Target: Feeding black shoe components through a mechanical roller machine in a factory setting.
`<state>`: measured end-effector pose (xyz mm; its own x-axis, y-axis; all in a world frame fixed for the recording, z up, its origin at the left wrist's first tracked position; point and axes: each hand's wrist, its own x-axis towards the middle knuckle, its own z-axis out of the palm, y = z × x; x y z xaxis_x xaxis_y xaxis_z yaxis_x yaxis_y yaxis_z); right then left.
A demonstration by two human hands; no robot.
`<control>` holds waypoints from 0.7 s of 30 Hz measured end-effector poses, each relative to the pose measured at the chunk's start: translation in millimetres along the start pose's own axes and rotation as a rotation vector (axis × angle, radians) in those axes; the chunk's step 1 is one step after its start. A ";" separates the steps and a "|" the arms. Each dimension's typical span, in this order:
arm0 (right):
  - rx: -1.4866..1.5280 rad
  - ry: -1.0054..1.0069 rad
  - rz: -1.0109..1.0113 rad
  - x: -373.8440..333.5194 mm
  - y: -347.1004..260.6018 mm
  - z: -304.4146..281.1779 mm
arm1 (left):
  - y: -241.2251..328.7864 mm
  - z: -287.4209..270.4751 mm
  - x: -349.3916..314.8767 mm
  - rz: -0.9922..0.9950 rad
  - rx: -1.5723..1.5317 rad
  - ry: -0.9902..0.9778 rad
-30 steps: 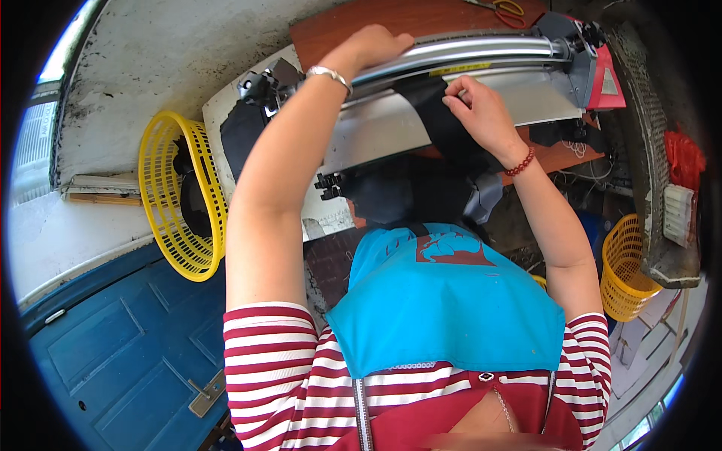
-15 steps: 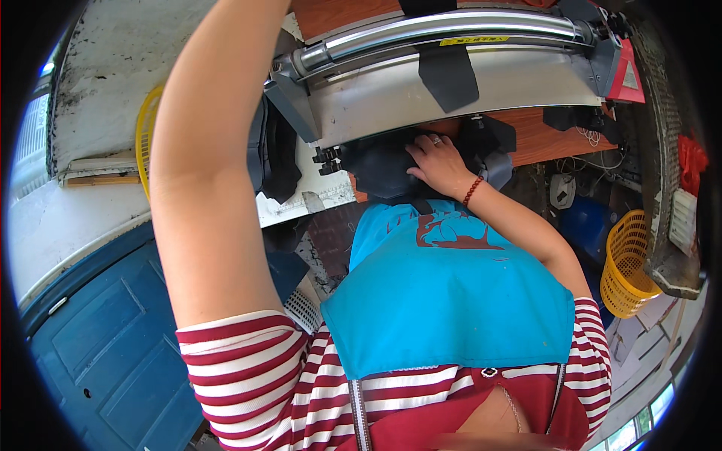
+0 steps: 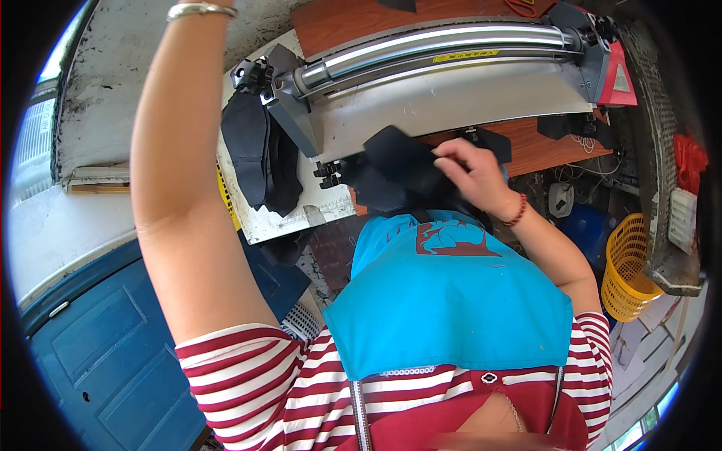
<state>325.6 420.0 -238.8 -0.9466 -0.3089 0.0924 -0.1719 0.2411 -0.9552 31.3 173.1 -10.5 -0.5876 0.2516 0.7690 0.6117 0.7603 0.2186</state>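
My left forearm reaches up past the top edge, a silver bangle (image 3: pixel 199 10) at the wrist; the hand itself is out of frame. Above my lap, my right hand (image 3: pixel 477 174) has its fingers curled together at the edge of a black flat piece (image 3: pixel 395 154), like cut leather or fabric. That piece is partly lifted and slightly blurred, over more black material against my blue apron (image 3: pixel 451 316). Just beyond stands a machine with a long metal roller (image 3: pixel 444 46) and a bare metal feed plate (image 3: pixel 451 94).
A stack of black cut pieces (image 3: pixel 259 158) lies on a white board left of the machine. At right are a yellow basket (image 3: pixel 628 267), a blue rounded container (image 3: pixel 587 225) and loose cables (image 3: pixel 594 169). A blue cabinet door (image 3: pixel 113 346) fills the lower left.
The black piece on the feed plate has passed the roller; a dark piece shows at the top edge. My left arm shifted left. My right hand rose, with a black piece lifting.
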 end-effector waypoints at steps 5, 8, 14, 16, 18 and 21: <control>0.143 0.193 0.182 29.3 -23.9 -35.8 | 13.8 59.7 -90.9 0.157 0.027 -0.441; -0.065 0.161 0.175 60.2 -14.4 -45.6 | 17.8 100.8 -129.2 -0.122 -0.065 -1.015; -0.631 0.181 0.059 94.5 -9.3 -51.1 | 15.5 121.2 -140.1 -0.488 -0.056 -1.175; -0.725 0.219 0.020 86.9 -15.8 -49.3 | -12.2 134.6 -150.8 -0.555 -0.153 -1.150; -0.875 0.344 -0.144 73.2 -19.3 -48.0 | -18.4 144.0 -160.8 -0.804 -0.384 -1.004; -0.731 0.342 -0.542 51.7 -9.0 -41.6 | -14.4 131.4 -127.5 -1.051 -0.449 -0.721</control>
<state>266.8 440.2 -213.7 -0.6977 -0.2905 0.6549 -0.6254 0.6928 -0.3590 27.8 208.7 -190.6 -0.9410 0.0374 -0.3363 -0.2587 0.5611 0.7862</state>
